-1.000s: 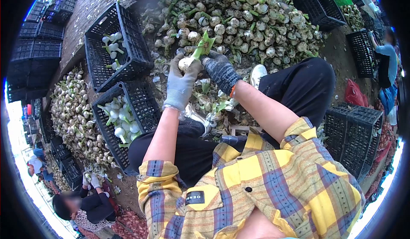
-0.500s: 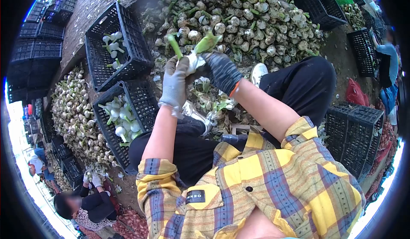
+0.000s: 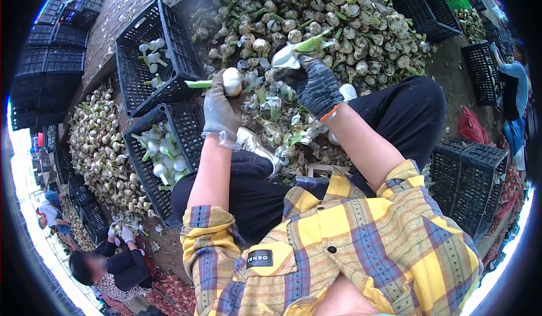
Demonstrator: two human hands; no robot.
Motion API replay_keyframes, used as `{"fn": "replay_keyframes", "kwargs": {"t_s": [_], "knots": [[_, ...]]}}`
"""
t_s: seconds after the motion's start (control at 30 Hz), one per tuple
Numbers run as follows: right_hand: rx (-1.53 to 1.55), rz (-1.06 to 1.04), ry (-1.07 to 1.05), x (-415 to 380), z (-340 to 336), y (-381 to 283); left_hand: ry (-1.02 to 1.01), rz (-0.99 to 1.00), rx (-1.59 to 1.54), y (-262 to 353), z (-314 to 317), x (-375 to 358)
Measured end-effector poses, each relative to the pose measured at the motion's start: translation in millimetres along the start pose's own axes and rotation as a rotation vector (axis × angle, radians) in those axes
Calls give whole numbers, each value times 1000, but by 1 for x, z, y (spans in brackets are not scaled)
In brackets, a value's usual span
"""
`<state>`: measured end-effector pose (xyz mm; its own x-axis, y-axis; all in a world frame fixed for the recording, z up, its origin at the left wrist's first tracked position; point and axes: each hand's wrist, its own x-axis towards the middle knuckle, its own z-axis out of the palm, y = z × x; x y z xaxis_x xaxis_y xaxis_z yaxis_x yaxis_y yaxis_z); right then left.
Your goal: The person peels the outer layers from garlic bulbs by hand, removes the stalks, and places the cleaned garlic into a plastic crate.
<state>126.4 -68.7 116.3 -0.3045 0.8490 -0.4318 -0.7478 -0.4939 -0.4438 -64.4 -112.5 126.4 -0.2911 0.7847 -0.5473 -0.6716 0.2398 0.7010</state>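
To the left of the near black crate point(image 3: 185, 128), a side heap of garlic bulbs point(image 3: 107, 146) is spread on the ground. Cleaned bulbs point(image 3: 165, 149) are contained in the crate itself, and the far crate point(image 3: 127, 84) is positioned just beyond it, with fewer bulbs inside. Beyond and to the right of the near crate, a white bulb point(image 3: 232, 82) is held in the gloved left hand point(image 3: 220, 113); its fingers are closed around the bulb, and the green stem point(image 3: 199, 83) is pointed leftward. The bulb should handle as light, firm and rounded, with a smooth surface that may slip slightly in the glove; it is best gripped around its widest part, as the cloves may be bruised by hard pressure. Farther right of the crate, a stripped leaf sheath point(image 3: 286, 57) is pinched by the fingers of the gloved right hand point(image 3: 317, 87). The sheath should be limp, thin and easily torn, and is best taken at its thicker green part. The main heap point(image 3: 361, 45) is located beyond that hand.
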Motion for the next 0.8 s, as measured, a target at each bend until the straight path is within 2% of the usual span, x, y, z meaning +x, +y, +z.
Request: {"fn": "replay_keyframes", "kwargs": {"t_s": [0.03, 0.1, 0.17, 0.2, 0.3, 0.33, 0.43, 0.47, 0.57, 0.6, 0.63, 0.67, 0.73, 0.8], "knots": [[-387, -79, -60, -4, -4, -6, -20, 19, -10, 2, -1, 0], [-995, -334, -314, 31, -55, 17, -16, 49, 35, 7, 3, -5], [-2023, -35, -474, -32, 7, -20, -22, 117, 141, 8, 7, -11], [-2137, 76, -482, -28, -2, -11, -29, 172, 221, 7, 10, -13], [-1930, -444, -259, -15, -17, 14, -60, 308, 457, 2, 11, -16], [-1605, -109, -239, -14, 1, 5, -81, 327, 508, 0, 11, -19], [-1014, 270, -97, -13, 27, 6, -168, 386, 635, -3, 17, -25], [-946, 324, -109, -14, 30, 7, -199, 405, 661, -5, 17, -26], [-779, 306, -317, -15, 30, 13, -249, 391, 657, -7, 18, -30], [-715, 381, -250, -11, 28, 17, -247, 406, 657, -7, 19, -29], [-792, 322, -258, -10, 24, 17, -246, 421, 657, -6, 20, -29], [-869, 262, -265, -10, 20, 16, -246, 347, 619, -5, 20, -35], [-996, 80, -309, -7, 12, 17, -257, 372, 649, -7, 18, -32], [-1107, 64, -290, -4, 12, 16, -261, 415, 677, -9, 16, -28]]}}
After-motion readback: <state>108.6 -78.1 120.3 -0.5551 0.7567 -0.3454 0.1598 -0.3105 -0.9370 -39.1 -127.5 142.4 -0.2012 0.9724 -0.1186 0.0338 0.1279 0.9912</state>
